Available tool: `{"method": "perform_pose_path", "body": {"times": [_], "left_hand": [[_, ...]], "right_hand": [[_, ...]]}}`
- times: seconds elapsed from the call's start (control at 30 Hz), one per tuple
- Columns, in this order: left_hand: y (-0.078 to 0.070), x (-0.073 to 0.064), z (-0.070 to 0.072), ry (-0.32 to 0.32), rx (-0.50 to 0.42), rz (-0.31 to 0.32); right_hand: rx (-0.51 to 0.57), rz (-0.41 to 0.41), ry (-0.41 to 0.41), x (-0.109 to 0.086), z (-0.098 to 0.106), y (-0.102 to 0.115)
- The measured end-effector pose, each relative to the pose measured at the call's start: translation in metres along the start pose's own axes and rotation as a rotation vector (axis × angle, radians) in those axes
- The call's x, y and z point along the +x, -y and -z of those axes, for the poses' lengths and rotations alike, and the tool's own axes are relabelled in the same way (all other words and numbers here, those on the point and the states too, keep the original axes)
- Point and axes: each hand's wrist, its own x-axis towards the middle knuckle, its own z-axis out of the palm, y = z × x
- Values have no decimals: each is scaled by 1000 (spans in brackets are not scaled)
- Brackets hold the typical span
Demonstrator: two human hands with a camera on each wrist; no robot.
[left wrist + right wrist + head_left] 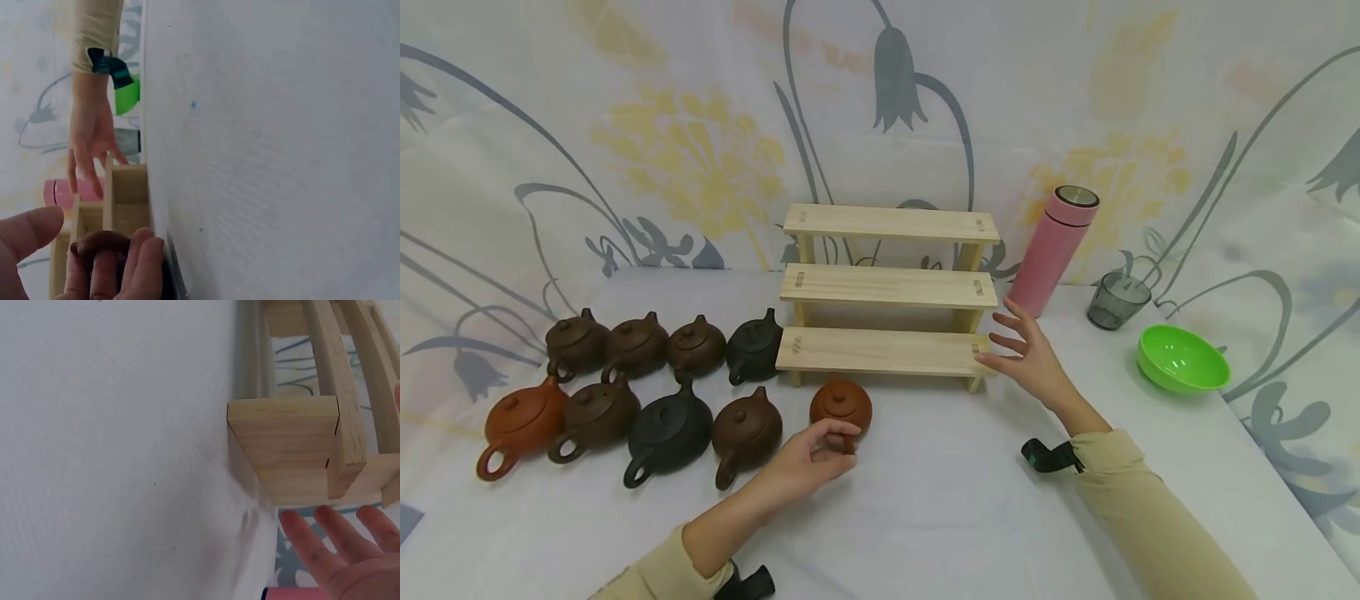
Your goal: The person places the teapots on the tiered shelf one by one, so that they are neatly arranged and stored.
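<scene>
A small orange-brown clay teapot (840, 404) stands on the white cloth before the left end of a three-step wooden rack (880, 350). At its handle (103, 240) is my left hand (816, 458); the fingers curl at the loop while the thumb (34, 231) stands off to the side in the left wrist view. My right hand (1026, 358) has its fingers spread beside the rack's right end, holding nothing. Its thumb overlaps the end of the lowest step in the head view. In the right wrist view its fingertips (294, 522) are near the rack's side.
Several teapots stand in two rows at left, among them a black one (670, 432), a dark brown one (747, 429) and an orange one (526, 414). A pink flask (1051, 254) stands behind my right hand. Farther right are a grey glass (1117, 302) and a green bowl (1183, 358).
</scene>
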Motion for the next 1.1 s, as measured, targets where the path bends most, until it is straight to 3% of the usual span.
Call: {"method": "perform_pose_path", "body": {"times": [0.27,0.4,0.73,1.1], "left_hand": [[3,1,4,-139,-78,-6],[1,1,4,-174,-70,-21],[-15,-8,10,-95,33,-88],[-44,-5,19,-109,104,-174]], "right_hand": [[10,-6,37,4,-1,-1],[-19,20,64,5,1,-4],[21,20,138,6,9,-7],[13,25,152,6,10,-5]]}}
